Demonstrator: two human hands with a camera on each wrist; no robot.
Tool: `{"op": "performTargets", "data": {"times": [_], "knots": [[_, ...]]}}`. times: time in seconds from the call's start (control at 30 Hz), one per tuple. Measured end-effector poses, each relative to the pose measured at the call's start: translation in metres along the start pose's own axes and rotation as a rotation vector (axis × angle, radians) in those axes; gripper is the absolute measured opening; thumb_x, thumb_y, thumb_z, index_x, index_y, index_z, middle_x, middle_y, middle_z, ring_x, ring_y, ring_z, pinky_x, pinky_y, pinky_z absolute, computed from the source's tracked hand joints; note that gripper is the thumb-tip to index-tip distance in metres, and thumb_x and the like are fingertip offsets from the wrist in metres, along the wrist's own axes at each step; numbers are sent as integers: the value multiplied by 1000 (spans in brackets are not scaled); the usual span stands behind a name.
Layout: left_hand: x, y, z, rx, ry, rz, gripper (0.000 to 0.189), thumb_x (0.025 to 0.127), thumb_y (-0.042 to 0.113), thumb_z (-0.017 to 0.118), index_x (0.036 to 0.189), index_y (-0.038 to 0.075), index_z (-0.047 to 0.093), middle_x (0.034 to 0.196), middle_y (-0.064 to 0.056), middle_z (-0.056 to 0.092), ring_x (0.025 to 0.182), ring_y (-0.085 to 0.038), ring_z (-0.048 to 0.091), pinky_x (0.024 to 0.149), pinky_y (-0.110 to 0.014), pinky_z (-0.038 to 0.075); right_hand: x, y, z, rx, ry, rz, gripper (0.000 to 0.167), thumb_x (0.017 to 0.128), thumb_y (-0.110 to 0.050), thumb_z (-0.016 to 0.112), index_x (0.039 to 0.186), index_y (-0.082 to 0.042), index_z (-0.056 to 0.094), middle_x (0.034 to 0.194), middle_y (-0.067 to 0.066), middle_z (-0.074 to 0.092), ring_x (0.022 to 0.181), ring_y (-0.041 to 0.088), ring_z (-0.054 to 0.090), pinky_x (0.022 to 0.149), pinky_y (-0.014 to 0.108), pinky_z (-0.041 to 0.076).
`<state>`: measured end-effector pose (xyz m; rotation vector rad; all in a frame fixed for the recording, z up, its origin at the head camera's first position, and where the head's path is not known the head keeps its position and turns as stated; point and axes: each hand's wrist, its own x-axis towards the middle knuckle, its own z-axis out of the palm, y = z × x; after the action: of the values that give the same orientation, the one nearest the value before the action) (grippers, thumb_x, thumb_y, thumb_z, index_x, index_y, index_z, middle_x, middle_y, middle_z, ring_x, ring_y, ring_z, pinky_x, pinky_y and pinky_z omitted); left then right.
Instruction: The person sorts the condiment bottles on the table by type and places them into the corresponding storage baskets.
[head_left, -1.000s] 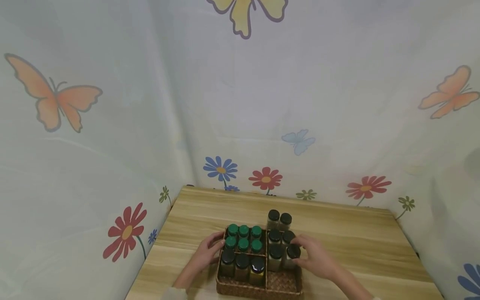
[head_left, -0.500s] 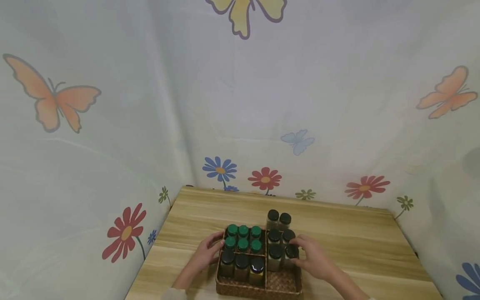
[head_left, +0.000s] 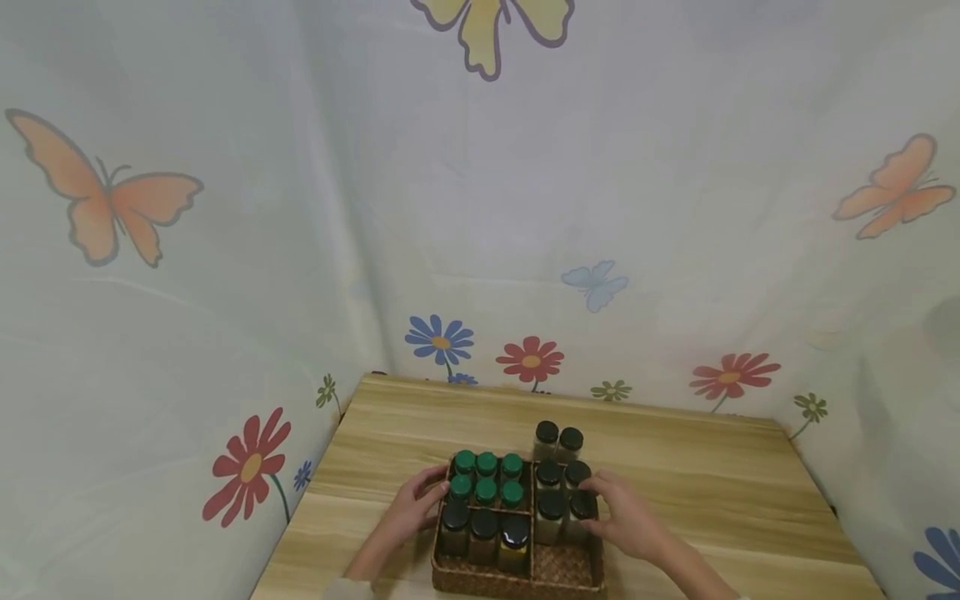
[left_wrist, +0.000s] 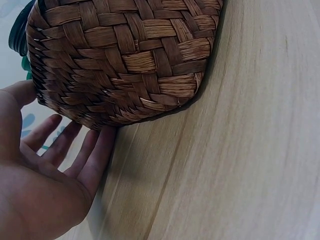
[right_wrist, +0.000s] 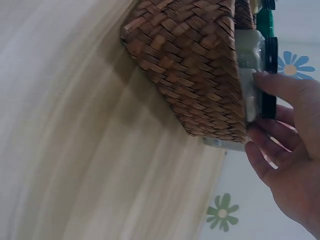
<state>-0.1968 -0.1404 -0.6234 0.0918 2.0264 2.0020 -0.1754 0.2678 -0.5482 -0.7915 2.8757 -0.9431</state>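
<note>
A brown woven basket (head_left: pixel 487 578) with compartments stands on the table. My right hand (head_left: pixel 630 517) holds a black-lidded jar (head_left: pixel 582 504) in its right-hand compartment, beside other black-lidded jars. In the right wrist view the thumb lies across that clear jar (right_wrist: pixel 251 95), and the fingers reach round behind it, partly hidden. At the basket's left side is my left hand (head_left: pixel 408 506). Its extended fingers (left_wrist: pixel 102 155) touch the woven wall (left_wrist: pixel 125 65) low down in the left wrist view, with the thumb higher up against it.
Green-lidded jars (head_left: pixel 486 490) fill the basket's back left compartment, with three dark-lidded jars (head_left: pixel 483 533) in front of them. Two more black-lidded jars (head_left: pixel 547 433) stand just behind the basket. A patterned curtain (head_left: pixel 465 208) surrounds the wooden table (head_left: pixel 712 475).
The jar in my right hand has shifted slightly left, closer to its neighbour. My left hand keeps its place at the basket.
</note>
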Motion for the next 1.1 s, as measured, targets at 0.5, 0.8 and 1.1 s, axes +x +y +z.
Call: {"op": "performTargets", "data": {"times": [0.5, 0.8, 1.1], "knots": [[2, 0, 1, -19, 8, 13, 59, 109, 35, 62, 156, 3, 47, 160, -29, 43, 140, -43, 52, 96, -54, 60, 32, -1, -49, 138, 236, 49, 32, 94, -20, 84, 121, -8, 73, 113, 6, 76, 104, 28, 70, 87, 48, 62], [3, -5, -1, -20, 3, 22, 58, 109, 34, 62, 156, 2, 48, 159, -29, 43, 140, -44, 52, 96, -54, 60, 63, 18, -34, 121, 218, 144, 50, 97, -21, 81, 139, 0, 65, 134, 19, 69, 123, 39, 64, 97, 57, 58], [3, -5, 1, -8, 6, 24, 58, 110, 32, 61, 155, -1, 47, 158, -31, 43, 140, -47, 51, 96, -56, 60, 81, 29, -9, 89, 135, 264, 57, 95, -23, 82, 139, 6, 62, 134, 25, 67, 124, 45, 63, 103, 63, 52]]}}
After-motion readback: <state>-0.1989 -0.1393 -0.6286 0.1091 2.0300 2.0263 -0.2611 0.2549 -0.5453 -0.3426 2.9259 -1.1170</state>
